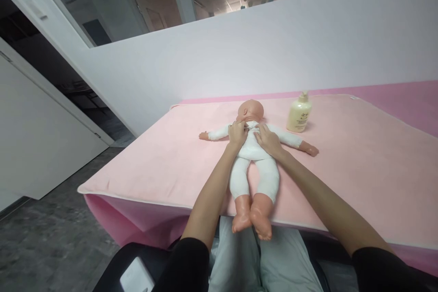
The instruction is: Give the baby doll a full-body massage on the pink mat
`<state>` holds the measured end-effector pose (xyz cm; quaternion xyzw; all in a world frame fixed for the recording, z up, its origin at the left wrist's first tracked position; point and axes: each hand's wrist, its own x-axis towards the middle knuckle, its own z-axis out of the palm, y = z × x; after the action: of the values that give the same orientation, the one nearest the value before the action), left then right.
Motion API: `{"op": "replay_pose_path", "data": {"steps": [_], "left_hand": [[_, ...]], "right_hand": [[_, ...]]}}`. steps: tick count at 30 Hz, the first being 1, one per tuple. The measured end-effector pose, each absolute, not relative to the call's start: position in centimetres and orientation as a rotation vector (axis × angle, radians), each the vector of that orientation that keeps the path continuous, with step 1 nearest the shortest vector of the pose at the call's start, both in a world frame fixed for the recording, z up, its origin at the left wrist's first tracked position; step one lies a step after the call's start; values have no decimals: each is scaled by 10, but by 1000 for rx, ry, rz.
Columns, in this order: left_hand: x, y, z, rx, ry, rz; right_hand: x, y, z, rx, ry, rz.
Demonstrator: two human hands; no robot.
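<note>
A baby doll (pixel 255 149) with a white cloth body lies on the pink padded cover, its feet toward me and hanging over the near edge. The doll's face is not visible; the rounded back of its head and one ear show. My left hand (pixel 237 134) is at the left of its upper body, just below the neck, with the fingers curled in. Opposite it, my right hand (pixel 268 139) presses on the cloth with bent fingers. Between both hands the white fabric is bunched into small folds. My fingertips are partly hidden.
A pale yellow pump bottle (pixel 299 114) stands right of the doll's head. Behind the table (pixel 137 173) rises a white wall (pixel 273 50) with a window above. A white door (pixel 41 123) is at the left. A white object (pixel 137 276) lies beside my lap.
</note>
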<state>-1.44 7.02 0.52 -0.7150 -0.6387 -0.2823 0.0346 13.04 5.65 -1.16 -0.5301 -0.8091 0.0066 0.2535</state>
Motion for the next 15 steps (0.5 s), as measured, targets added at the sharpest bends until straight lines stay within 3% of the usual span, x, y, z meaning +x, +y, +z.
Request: {"op": "replay_pose_path", "data": {"steps": [3, 10, 15], "left_hand": [[-17, 67, 4, -2206, -1955, -905], [-21, 54, -2, -2276, -1894, -1018], [-28, -15, 11, -2385, -1953, -949]], "right_hand": [[132, 65, -19, -1321, -2061, 86], [133, 87, -22, -1492, -1854, 262], [137, 80, -24, -1487, -1795, 302]]}}
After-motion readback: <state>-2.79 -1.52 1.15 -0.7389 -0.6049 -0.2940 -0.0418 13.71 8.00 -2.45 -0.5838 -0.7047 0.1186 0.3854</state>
